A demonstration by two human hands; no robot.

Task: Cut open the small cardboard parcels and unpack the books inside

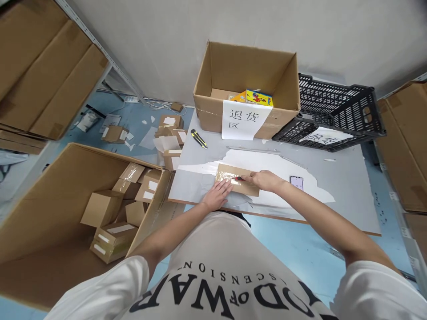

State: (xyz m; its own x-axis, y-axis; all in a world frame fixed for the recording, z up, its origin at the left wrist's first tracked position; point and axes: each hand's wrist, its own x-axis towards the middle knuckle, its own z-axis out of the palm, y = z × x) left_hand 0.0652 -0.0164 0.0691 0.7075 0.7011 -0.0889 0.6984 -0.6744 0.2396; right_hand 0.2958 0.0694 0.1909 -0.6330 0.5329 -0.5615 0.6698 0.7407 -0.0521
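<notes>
On the table (333,178), the left hand (218,195) lies flat, steadying a box (233,178) while the right hand (263,180), just beside, grips a red tool (239,178) against its tape.

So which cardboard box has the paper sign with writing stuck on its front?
The open cardboard box at the back of the table, beside the black crate. The big floor box and the small taped box under the hands carry no such sign.

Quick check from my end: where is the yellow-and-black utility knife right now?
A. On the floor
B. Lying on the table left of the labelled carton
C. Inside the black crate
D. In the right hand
B: the utility knife lies on the table, just left of the labelled carton, away from both hands.
</notes>
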